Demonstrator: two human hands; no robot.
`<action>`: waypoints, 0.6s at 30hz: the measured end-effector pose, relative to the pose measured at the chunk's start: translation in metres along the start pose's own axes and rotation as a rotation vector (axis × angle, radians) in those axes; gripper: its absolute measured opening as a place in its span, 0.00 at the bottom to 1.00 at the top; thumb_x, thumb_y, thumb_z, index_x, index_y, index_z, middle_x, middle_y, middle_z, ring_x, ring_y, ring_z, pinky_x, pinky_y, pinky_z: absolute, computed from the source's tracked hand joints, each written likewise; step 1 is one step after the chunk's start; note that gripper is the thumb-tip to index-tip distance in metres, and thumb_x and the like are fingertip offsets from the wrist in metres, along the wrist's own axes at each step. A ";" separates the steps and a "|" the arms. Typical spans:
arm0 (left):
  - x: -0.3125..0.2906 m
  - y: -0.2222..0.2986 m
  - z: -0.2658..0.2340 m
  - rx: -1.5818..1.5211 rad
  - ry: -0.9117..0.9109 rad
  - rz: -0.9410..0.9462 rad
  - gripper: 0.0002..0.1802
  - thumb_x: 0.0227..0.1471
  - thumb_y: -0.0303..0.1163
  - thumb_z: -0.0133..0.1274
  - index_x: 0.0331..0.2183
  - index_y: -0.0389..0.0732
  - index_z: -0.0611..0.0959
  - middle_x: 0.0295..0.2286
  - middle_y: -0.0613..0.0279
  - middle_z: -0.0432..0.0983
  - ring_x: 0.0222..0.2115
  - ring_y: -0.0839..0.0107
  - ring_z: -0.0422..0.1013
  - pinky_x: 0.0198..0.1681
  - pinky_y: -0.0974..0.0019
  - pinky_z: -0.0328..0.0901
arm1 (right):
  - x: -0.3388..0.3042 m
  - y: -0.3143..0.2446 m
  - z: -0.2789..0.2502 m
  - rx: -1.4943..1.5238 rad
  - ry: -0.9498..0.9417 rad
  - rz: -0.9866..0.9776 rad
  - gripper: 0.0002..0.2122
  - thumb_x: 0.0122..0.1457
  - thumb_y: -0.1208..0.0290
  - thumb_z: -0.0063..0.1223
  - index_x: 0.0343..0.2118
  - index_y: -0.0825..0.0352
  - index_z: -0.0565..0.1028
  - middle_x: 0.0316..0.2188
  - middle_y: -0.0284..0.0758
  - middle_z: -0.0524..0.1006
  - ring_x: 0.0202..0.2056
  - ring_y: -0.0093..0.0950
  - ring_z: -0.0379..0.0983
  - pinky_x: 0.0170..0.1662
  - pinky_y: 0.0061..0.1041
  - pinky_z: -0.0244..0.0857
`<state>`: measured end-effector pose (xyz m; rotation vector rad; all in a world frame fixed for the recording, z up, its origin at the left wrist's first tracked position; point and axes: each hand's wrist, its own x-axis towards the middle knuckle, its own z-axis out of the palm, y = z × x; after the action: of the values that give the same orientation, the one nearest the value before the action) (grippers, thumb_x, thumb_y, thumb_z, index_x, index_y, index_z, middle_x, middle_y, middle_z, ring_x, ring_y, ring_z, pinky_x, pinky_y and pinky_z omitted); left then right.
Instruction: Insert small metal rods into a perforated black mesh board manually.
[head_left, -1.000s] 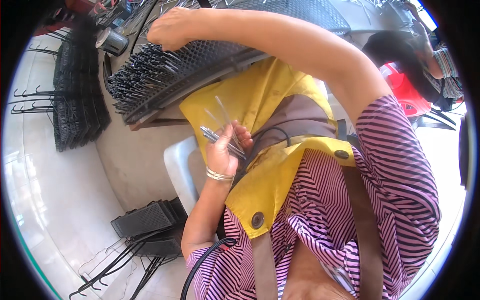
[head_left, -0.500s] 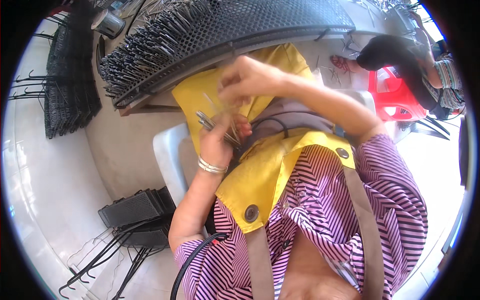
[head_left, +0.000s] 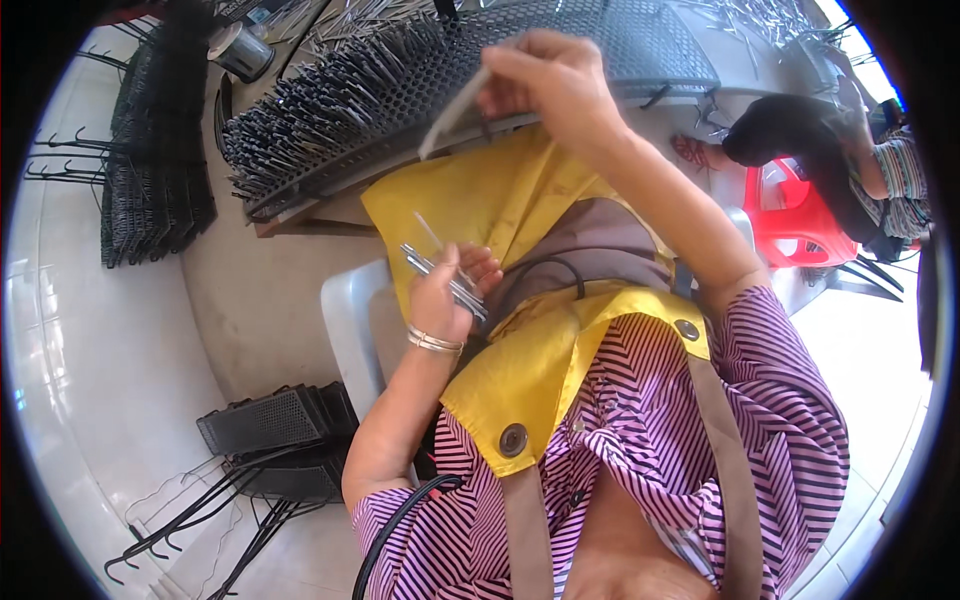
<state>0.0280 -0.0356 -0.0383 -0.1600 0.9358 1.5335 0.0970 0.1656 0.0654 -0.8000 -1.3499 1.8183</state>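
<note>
My left hand (head_left: 440, 303) is closed around a small bundle of thin metal rods (head_left: 415, 260), held low over the yellow apron (head_left: 420, 195) on my lap. One thin rod sticks up apart from that bundle. Raised over the near edge of the rack, my right hand (head_left: 565, 88) pinches a slim silvery rod (head_left: 455, 115), smeared by motion and slanting down to the left. The black perforated rack (head_left: 640, 45) curves across the far side. Many dark rods (head_left: 310, 115) stand packed upright in its left part.
Loose metal rods lie behind the rack, near a metal can (head_left: 240, 52). Stacked black racks (head_left: 160, 190) stand at the left, and black perforated panels (head_left: 265, 425) at lower left. Another person's leg (head_left: 780, 130) is beside a red stool (head_left: 800, 225) at right.
My right hand has moved up and away from my left hand, toward the rack, and a rod now shows in its fingers. The left hand still holds its bundle.
</note>
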 end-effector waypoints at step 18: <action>-0.002 -0.001 0.007 0.032 0.011 -0.003 0.13 0.50 0.35 0.46 0.32 0.34 0.72 0.28 0.53 0.72 0.29 0.63 0.71 0.33 0.62 0.69 | 0.088 0.040 0.045 -0.804 -0.117 -0.781 0.08 0.44 0.71 0.52 0.19 0.71 0.71 0.16 0.43 0.70 0.19 0.38 0.68 0.25 0.29 0.63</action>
<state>0.0319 -0.0329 -0.0324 -0.1471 0.9675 1.5158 0.0055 0.2085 0.0335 -0.4188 -2.1239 0.7027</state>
